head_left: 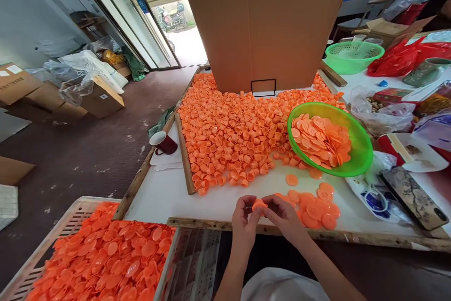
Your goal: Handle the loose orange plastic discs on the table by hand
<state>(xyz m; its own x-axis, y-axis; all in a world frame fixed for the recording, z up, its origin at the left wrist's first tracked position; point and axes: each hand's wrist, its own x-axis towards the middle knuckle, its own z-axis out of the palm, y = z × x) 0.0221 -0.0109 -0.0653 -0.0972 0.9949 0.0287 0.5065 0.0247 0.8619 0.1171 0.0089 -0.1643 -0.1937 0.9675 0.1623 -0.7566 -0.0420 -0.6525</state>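
Note:
Near the table's front edge, my left hand (pixel 244 214) and my right hand (pixel 282 212) meet around one small orange plastic cup (pixel 259 205). Fingers of both hands pinch it, and they partly cover it; whether a disc is joined to it I cannot tell. Just right of my right hand lies a loose group of flat orange discs (pixel 313 209). Beyond my hands spreads a large heap of small orange cups (pixel 225 136). A green bowl (pixel 362 150) full of orange discs stands to the right of the heap.
A crate (pixel 79 204) of orange pieces stands at the lower left. A dark red mug (pixel 165 143) sits by a wooden strip (pixel 185 160). At the back rises a big cardboard box (pixel 275 28). A phone (pixel 414 197) and a light green basket (pixel 352 57) are on the right.

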